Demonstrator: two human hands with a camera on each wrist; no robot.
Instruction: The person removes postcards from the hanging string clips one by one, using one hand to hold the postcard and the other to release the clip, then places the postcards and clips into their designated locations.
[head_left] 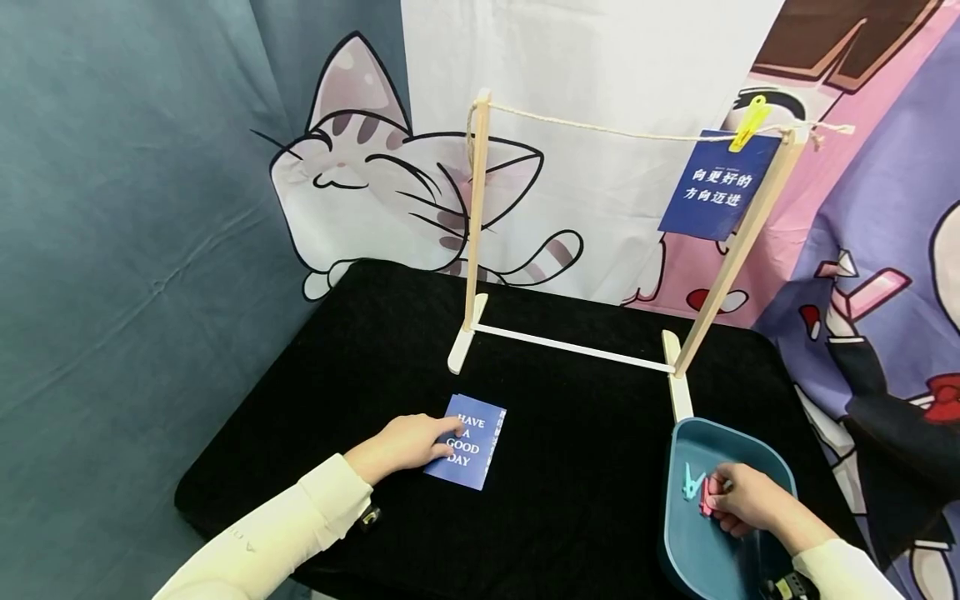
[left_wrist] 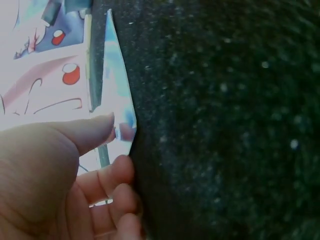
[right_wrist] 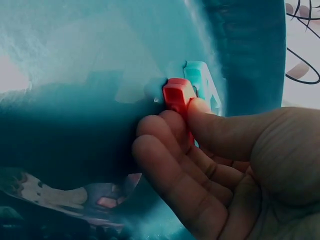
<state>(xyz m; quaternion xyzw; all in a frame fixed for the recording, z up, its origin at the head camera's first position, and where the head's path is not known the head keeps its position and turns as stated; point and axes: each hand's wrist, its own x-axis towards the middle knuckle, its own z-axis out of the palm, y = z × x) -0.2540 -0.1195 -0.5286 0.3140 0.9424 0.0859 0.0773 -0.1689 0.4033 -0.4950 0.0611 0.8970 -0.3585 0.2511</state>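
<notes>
Head view bright and even; left wrist washes out, the card (left_wrist: 116, 75) glaring; right wrist dimmer, glare across the tub (right_wrist: 75, 45)!

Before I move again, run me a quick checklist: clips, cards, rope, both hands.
1. Red clip gripped: ok, pinched between the thumb and fingers of the right hand.
2. Red clip out of the bin: not ok, it is inside.
3. Teal clip free of the red one: cannot tell, they overlap in the right wrist view.
4. Left hand on the loose card: ok, touching it.
5. Room on the rope: ok, bare left of the hung card.
6. Hung card secured: ok, the yellow clip is on its top edge.
</notes>
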